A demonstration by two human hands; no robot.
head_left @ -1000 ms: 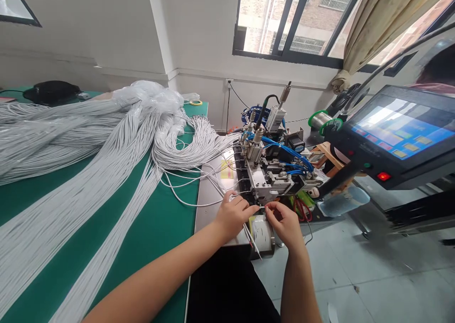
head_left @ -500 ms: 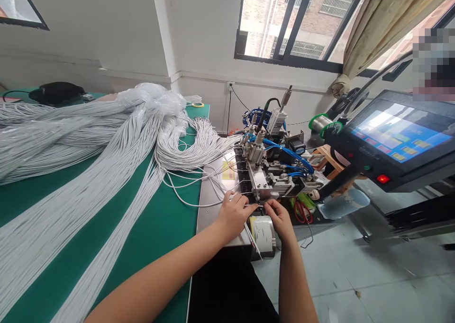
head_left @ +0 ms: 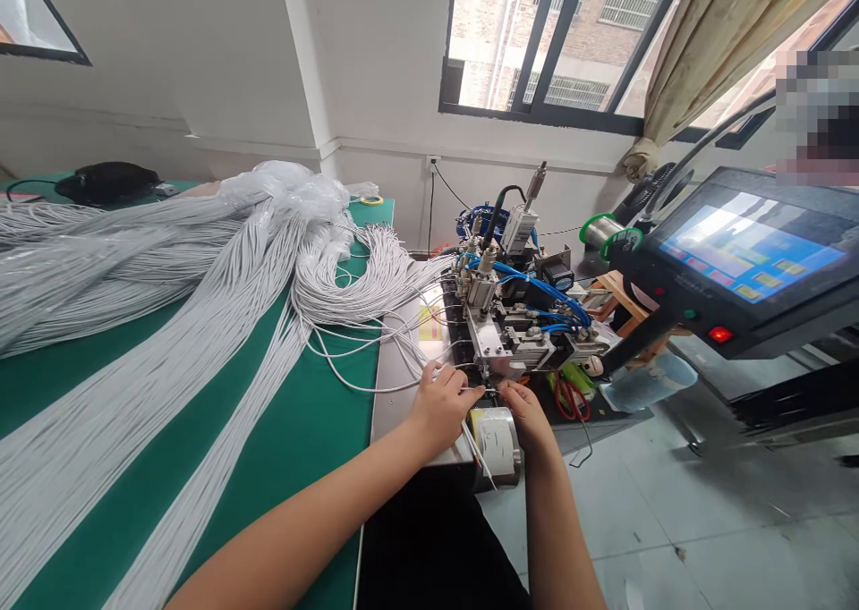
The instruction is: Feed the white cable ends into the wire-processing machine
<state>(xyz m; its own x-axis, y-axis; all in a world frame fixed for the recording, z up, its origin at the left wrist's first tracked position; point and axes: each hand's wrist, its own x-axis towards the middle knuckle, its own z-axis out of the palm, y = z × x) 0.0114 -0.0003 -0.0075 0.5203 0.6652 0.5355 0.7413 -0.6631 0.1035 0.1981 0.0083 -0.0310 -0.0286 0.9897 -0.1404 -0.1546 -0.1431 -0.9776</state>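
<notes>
At the front of the metal machine (head_left: 493, 342), my left hand (head_left: 439, 404) is closed around white cables, their loose ends hanging below the palm. From its fingertips a short length of white cable (head_left: 491, 390) runs right, to the machine's front edge. My right hand (head_left: 530, 413) pinches near the tip of that cable; its fingers partly hide the end. Just under both hands sits a metal cylinder with a white label (head_left: 497, 444). More white cables (head_left: 362, 382) loop from the green table to the machine.
Large bundles of white cable (head_left: 201, 342) cover much of the green table (head_left: 305, 476), partly wrapped in clear plastic (head_left: 288, 190). Red-handled scissors (head_left: 572, 400) lie right of my hands. A lit touchscreen (head_left: 752, 248) and wire spool (head_left: 608, 234) stand right. A person is partly visible at the upper right.
My right hand's fingers have shifted slightly at the cable tip and now lie flatter. My left hand stays almost in place. The view has moved a little.
</notes>
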